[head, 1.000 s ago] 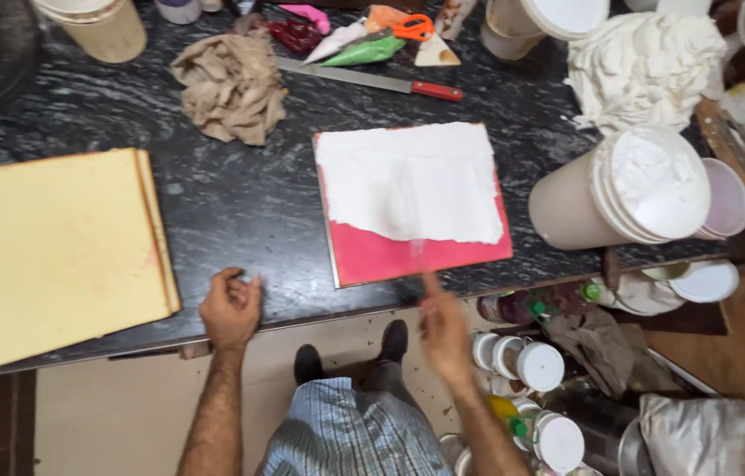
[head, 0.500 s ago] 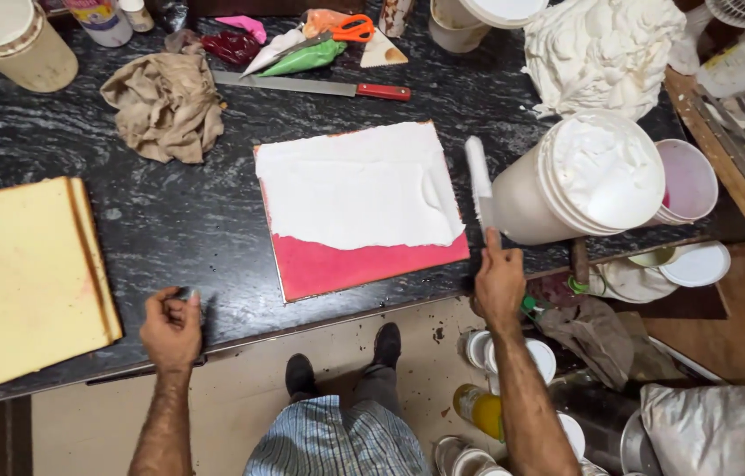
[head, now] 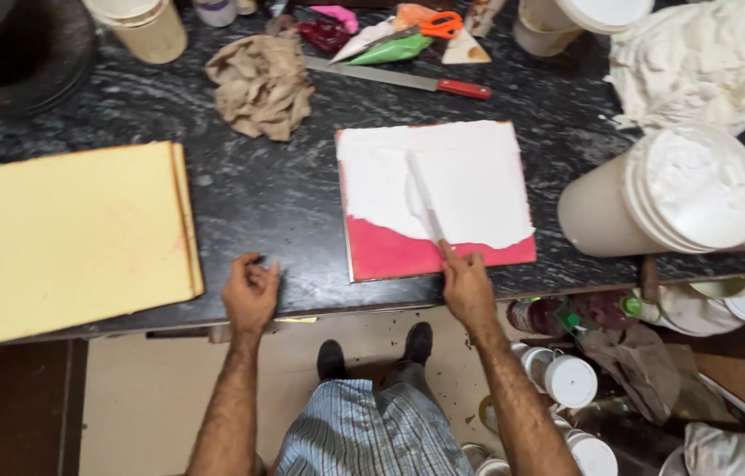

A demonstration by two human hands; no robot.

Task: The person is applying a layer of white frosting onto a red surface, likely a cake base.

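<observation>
Right hand [head: 468, 286] grasping white-coated flat spatula [head: 424, 201] on half-iced square pink board [head: 437, 198] ahead, left hand [head: 250, 293] loosely curled, empty, resting on dark marble bench [head: 284, 189] edge

White lidded tubs [head: 571, 381] stand on the floor below the counter.
</observation>
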